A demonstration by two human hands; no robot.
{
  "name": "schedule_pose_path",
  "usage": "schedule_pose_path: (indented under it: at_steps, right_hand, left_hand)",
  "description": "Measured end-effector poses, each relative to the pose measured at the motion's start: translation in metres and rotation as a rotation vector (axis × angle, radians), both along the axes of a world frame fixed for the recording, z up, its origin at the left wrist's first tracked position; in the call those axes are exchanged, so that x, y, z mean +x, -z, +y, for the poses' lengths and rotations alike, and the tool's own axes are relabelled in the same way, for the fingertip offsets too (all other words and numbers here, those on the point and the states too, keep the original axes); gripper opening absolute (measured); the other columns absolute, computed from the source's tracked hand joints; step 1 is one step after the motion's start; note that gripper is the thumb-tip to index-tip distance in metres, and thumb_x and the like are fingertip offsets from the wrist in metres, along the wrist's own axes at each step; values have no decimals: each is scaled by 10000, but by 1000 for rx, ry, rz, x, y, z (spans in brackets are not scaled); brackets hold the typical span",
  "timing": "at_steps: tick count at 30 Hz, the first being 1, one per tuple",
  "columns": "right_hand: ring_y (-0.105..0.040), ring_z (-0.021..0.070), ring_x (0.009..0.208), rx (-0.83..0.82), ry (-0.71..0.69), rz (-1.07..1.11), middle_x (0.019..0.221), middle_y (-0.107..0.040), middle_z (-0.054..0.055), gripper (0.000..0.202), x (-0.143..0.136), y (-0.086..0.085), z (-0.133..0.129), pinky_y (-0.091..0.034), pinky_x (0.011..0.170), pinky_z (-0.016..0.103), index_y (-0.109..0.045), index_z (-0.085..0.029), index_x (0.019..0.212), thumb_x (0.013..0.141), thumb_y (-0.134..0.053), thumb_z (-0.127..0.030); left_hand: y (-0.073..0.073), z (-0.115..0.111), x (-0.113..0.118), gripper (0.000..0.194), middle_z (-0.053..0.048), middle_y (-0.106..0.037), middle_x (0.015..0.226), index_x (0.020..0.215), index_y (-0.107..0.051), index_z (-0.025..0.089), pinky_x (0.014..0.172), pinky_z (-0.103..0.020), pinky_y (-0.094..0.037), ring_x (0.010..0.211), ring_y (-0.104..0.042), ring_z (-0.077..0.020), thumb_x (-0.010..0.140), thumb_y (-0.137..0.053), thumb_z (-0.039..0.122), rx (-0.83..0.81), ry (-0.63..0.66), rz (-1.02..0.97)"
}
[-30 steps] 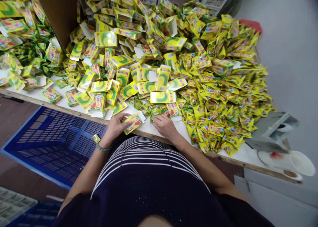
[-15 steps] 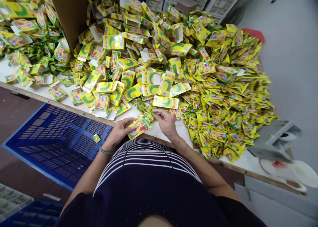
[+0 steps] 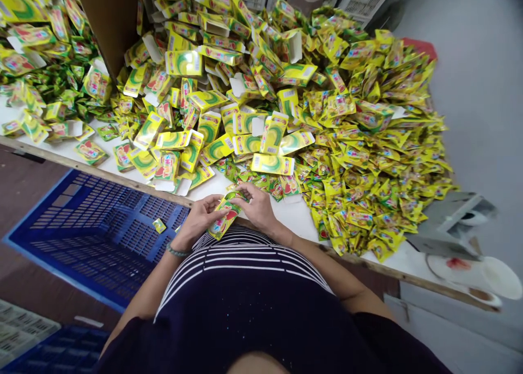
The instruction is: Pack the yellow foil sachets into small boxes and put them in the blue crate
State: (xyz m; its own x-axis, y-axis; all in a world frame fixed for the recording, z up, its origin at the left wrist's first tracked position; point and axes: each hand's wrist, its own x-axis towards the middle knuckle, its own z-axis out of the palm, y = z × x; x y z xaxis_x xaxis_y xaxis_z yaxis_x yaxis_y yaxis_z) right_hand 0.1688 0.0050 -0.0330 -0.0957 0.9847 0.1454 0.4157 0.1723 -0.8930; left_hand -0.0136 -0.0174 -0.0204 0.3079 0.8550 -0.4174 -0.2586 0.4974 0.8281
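Observation:
My left hand [image 3: 199, 221] is closed around a small yellow-and-green carton [image 3: 224, 219] with a red fruit print, tilted just over the front edge of the table. At the carton's upper end, my right hand [image 3: 257, 209] pinches its rim with thumb and fingers. Something green shows at that end, but the fingers partly hide it. Just beyond my hands lie loose green packets [image 3: 261, 182] and a yellow carton [image 3: 273, 164] on its side.
Yellow cartons [image 3: 183, 63] are heaped behind, many with open flaps. A big pile of yellow sachets [image 3: 368, 167] covers the right side. A brown cardboard panel [image 3: 108, 25] stands at left. Below the edge sits a blue crate [image 3: 53, 243] with a small packet [image 3: 159, 225] inside.
My right hand has moved left and closer to the carton, and the green packet that stuck out of its end now shows much less. The carton is tilted more upright in my left hand.

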Motion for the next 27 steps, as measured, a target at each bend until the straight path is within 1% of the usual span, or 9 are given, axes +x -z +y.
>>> schedule_pose_path:
  at_steps: [4,6,8,11,14,17,20,23,27]
  right_hand:
    - [-693,184,818,-90,-137,101,945,-756,44,264,0,5,3,-550,753,310,-720,-207,1016,880,-657,-424]
    - [-710,188,844,-75,-145,55,989,-766,57,292,6,4,9,-564,773,317,-711,-207,1095,938,-579,-415]
    - [-710,221,916,28,-170,-161,1052,-766,98,305,13,4,14,-562,847,359,-702,-178,1145,944,-574,-369]
    - [-657,307,1096,210,-341,-601,1212,-711,202,368,17,6,19,-515,978,445,-672,-79,1220,891,-618,-234]
    - [-647,312,1107,281,-401,-767,1225,-696,232,359,18,12,24,-504,986,454,-664,-45,1228,913,-510,-122]
    - [-685,269,993,246,-222,-544,1076,-754,157,287,23,13,31,-530,933,421,-726,-137,1094,955,-478,-173]
    - [-701,218,828,75,-4,-100,932,-762,81,234,27,5,37,-575,786,363,-726,-200,1044,948,-558,-332]
    - [-689,179,731,-106,-25,226,854,-740,27,328,25,-4,35,-587,671,309,-691,-229,1157,883,-644,-403]
    - [-716,190,835,-137,-107,228,942,-755,29,382,18,-5,25,-608,759,326,-712,-256,1199,830,-689,-354]
  left_hand:
    - [-3,-6,-6,549,-41,-778,822,1044,-659,130,650,-246,-551,667,-709,-154,596,-921,311,-68,-57,32]
    - [-5,-8,-12,548,-27,-766,764,1031,-646,133,598,-236,-539,613,-695,-149,601,-919,336,-94,-125,71]
    - [-8,-9,-19,566,-8,-756,729,1024,-621,147,552,-221,-522,564,-676,-137,590,-924,347,-110,-201,92]
    - [-9,-7,-25,596,5,-758,747,1027,-592,165,552,-209,-527,564,-674,-125,575,-930,356,-116,-263,71]
    - [-7,-4,-22,604,5,-758,767,1023,-586,168,565,-212,-535,582,-682,-126,569,-931,366,-120,-280,58]
    - [-4,-2,-17,614,-8,-758,764,1012,-586,161,570,-227,-538,587,-690,-141,555,-934,379,-133,-258,55]
    - [-2,-1,-14,632,-16,-757,740,1028,-581,156,558,-231,-533,583,-694,-151,560,-932,397,-141,-207,49]
    - [-2,-2,-9,596,-10,-751,717,1045,-587,150,552,-218,-524,581,-693,-145,608,-913,391,-104,-157,39]
    - [-2,-3,-3,571,-31,-770,777,1096,-594,137,628,-235,-555,639,-720,-153,655,-894,341,-78,-115,2]
